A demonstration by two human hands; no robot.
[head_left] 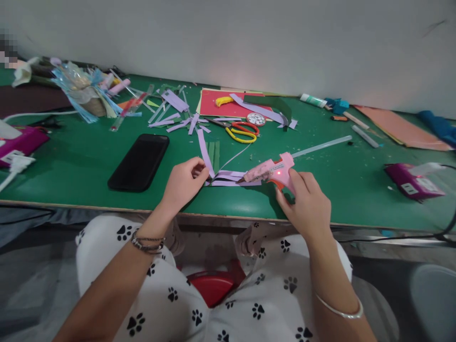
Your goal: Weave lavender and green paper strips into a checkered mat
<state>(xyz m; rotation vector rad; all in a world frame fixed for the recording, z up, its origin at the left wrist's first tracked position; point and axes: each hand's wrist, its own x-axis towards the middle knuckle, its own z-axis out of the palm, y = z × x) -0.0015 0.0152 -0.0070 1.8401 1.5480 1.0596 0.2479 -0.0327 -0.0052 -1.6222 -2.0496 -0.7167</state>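
Note:
My right hand (309,204) is closed around the handle of a pink glue gun (265,172). A clear glue stick (322,146) juts from the gun's back end, and a small light glows on its side. The nozzle points left, over lilac paper strips (231,183) lying near the table's front edge. My left hand (187,183) pinches the left end of these strips, where an upright lilac strip (204,152) and a green paper strip (214,156) meet. Its fingertips partly hide the joint.
A black phone (138,162) lies left of my left hand. Behind the strips are scissors (244,131), red paper (217,102) and scattered lilac offcuts (176,100). Purple power sockets stand at the left and right (413,180). A white wall (249,42) rises behind the green table (356,190).

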